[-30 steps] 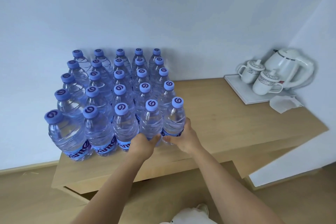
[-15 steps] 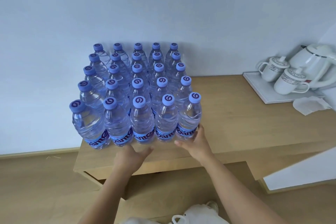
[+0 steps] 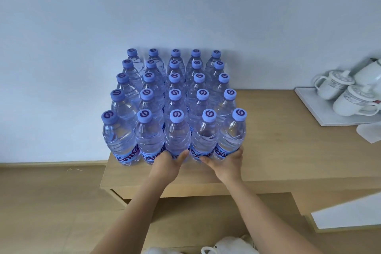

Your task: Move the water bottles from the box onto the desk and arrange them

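Clear plastic water bottles with blue caps stand upright on the light wooden desk, packed in a five-by-five block against the white wall, toward the desk's left end. I count five rows, the back row touching or nearly touching the wall, the front row set back a little from the desk's front edge. Blue printed labels wrap the lower bodies of the front bottles.

I see my left hand at the base of the middle front-row bottle, thumb up against the label and fingers loosely bent around its lower left side; how firm the grip is, I cannot tell. My right hand reaches to the two front bottles at the right of the block, its fingers spread fairly straight and lying against the bottom of the corner bottle and its neighbour.

To the right of the bottle block, well apart from it, a flat white tray sits on the desk, carrying two white lidded mugs with grey patterned bands and part of a white kettle at the frame's edge. A crumpled white paper lies just in front of the tray.
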Demonstrator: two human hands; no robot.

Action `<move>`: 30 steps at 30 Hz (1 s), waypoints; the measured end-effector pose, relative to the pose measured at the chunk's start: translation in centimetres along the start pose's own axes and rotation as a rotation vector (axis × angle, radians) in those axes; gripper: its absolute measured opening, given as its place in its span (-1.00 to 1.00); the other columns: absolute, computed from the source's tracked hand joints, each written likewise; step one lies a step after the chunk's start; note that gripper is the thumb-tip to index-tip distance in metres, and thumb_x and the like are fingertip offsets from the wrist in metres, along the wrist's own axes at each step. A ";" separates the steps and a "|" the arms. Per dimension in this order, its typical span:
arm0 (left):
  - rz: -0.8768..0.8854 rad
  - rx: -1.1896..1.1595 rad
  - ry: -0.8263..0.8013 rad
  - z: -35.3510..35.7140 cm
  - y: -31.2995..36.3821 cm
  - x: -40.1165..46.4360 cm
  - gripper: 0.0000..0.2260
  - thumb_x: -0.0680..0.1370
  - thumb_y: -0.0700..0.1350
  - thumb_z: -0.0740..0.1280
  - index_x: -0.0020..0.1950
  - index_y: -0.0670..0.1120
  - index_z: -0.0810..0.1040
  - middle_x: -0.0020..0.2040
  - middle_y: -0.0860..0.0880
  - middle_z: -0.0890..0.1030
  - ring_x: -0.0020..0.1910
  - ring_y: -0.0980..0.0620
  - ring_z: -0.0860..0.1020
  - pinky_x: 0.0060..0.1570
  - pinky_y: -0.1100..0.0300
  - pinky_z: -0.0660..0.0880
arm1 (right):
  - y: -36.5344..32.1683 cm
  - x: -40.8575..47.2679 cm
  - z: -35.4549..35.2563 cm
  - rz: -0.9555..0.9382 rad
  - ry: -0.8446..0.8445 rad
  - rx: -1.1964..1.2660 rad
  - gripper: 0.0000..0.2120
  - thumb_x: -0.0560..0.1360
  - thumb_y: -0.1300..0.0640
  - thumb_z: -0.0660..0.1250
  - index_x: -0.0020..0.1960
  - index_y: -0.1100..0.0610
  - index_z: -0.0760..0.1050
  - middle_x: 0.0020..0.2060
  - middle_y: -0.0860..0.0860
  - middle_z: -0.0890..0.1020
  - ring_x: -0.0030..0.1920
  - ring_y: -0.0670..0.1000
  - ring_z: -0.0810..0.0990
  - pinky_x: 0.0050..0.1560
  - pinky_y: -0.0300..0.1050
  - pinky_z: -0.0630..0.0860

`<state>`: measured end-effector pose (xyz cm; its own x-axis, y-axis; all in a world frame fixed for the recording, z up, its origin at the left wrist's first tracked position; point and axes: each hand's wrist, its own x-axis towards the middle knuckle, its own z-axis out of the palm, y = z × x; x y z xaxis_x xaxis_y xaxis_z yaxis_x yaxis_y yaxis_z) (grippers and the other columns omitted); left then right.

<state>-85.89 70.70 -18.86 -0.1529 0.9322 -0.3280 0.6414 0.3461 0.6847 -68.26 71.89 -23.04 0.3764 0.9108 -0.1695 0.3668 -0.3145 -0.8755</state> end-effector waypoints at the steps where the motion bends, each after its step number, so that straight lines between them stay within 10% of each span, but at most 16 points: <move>1: 0.001 -0.003 -0.005 -0.2 -0.3 -0.3 -0.54 0.49 0.25 0.28 -0.23 -0.17 0.44 -0.40 -0.02 0.40 -0.39 0.03 0.41 -0.38 0.19 0.30 | 0.0 0.0 -0.3 0.012 -0.032 -0.008 0.28 0.04 -0.06 0.66 0.46 0.26 -0.07 0.36 0.12 0.30 0.38 0.12 0.29 0.37 0.04 0.30; 6: -0.081 -0.055 0.352 -3.1 -4.1 -2.7 -0.45 0.27 0.36 0.42 -0.19 -0.14 0.50 -0.38 -0.03 0.55 -0.28 -0.08 0.56 -0.24 0.09 0.46 | 0.2 -1.3 -0.9 0.054 -0.083 0.003 0.45 0.08 -0.16 0.62 0.46 0.14 -0.46 0.51 0.11 0.08 0.50 0.08 0.04 0.46 0.04 0.12; 9: -0.195 -0.147 0.584 -4.7 -6.0 -3.3 -0.14 0.18 0.31 0.52 0.30 -0.12 0.32 0.15 -0.07 0.50 0.15 -0.10 0.49 0.08 -0.04 0.44 | -0.3 -2.9 0.9 0.050 -0.051 0.070 0.43 0.11 -0.11 0.63 0.46 0.14 -0.46 0.52 0.10 -0.02 0.52 0.05 -0.04 0.46 -0.04 0.06; 14: -0.066 -0.254 0.477 -4.7 -5.8 -1.0 0.28 0.21 0.16 0.58 0.52 -0.10 -0.34 0.56 -0.11 -0.08 0.54 -0.06 -0.01 0.46 -0.08 0.11 | -1.4 -3.4 2.7 0.068 0.027 0.075 0.41 0.14 -0.04 0.63 0.45 0.24 -0.45 0.50 0.20 -0.04 0.51 0.10 -0.06 0.48 -0.02 0.04; 30: -0.033 -0.306 0.479 -4.3 -4.7 -0.7 0.23 0.27 0.15 0.55 0.51 -0.12 -0.36 0.57 -0.12 -0.04 0.53 -0.08 0.04 0.46 -0.02 0.14 | -3.0 -3.2 1.0 0.155 -0.265 -0.125 0.43 0.19 -0.22 0.54 0.34 0.24 -0.63 0.45 0.19 -0.39 0.47 0.10 -0.36 0.46 0.01 -0.01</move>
<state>-92.06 68.89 -19.04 -0.5384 0.8398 -0.0695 0.3944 0.3241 0.8599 -71.40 70.18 -20.28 0.2076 0.8821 -0.4229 0.4305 -0.4705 -0.7702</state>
